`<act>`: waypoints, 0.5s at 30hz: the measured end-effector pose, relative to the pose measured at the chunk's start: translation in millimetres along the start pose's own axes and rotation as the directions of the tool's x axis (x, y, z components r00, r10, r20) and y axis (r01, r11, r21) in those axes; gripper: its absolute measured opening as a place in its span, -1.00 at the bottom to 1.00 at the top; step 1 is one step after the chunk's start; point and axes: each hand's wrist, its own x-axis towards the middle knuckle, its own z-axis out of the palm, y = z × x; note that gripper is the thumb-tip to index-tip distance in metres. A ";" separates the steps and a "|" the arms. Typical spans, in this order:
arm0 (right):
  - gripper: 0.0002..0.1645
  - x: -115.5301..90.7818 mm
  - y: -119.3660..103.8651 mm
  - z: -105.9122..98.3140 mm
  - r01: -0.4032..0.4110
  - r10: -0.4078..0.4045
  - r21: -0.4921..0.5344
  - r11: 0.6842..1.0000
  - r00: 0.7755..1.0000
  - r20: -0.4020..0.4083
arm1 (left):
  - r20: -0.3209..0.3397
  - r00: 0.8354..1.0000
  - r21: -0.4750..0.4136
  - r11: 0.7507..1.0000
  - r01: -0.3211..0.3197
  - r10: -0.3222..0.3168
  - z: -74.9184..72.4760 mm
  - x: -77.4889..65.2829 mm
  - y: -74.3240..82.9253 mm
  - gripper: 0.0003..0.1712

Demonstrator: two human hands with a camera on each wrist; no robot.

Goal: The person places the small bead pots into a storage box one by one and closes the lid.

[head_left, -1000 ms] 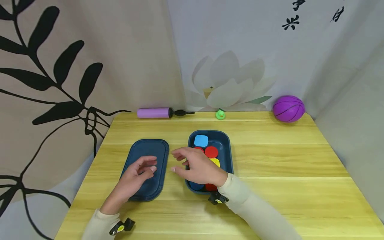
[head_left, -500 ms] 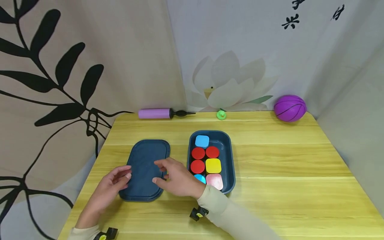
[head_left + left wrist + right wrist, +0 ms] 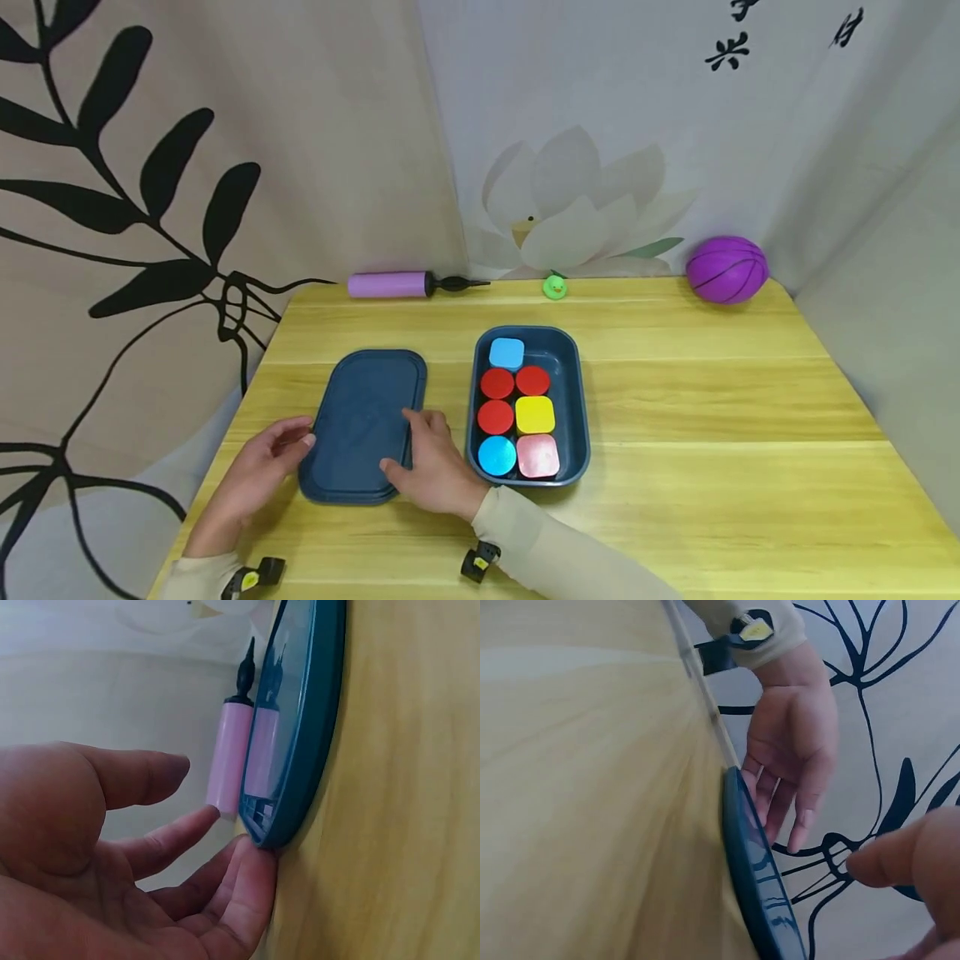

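A dark blue lid [image 3: 367, 408] lies flat on the wooden table. At its left edge is my left hand [image 3: 255, 479], fingers loosely bent; in the left wrist view its lower fingers [image 3: 251, 881] touch the rim while the thumb stays raised off it. My right hand [image 3: 435, 467] is at the lid's right edge with thumb and index finger spread apart; whether it touches the rim cannot be told. Beside it stands an open dark blue box [image 3: 573, 417] with red round pieces [image 3: 496, 417], a yellow square [image 3: 535, 415], a pink square [image 3: 537, 456] and blue pieces [image 3: 497, 456].
Along the table's back edge lie a purple hand pump [image 3: 390, 284], a small green duck [image 3: 555, 287] and a purple ball [image 3: 727, 270]. A curtain [image 3: 337, 150] with printed leaves and a flower hangs behind the table.
My right hand has moved left and down from over the box to the lid's right edge, uncovering the pieces. The left hand has drawn back left from over the lid to its left edge.
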 end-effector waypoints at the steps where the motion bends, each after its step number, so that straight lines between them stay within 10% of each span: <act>1: -0.07 0.7 0.5 0.9 -0.005 0.005 0.008 1.000 1.000 -0.004 | 0.005 1.000 0.003 1.000 -0.005 0.005 -0.9 0.8 -0.2 -0.29; 15: -0.04 8.5 8.5 5.9 -0.007 0.044 0.390 0.921 0.995 -0.085 | 0.015 1.000 -0.159 0.987 0.000 0.002 -13.8 6.4 -9.5 -0.28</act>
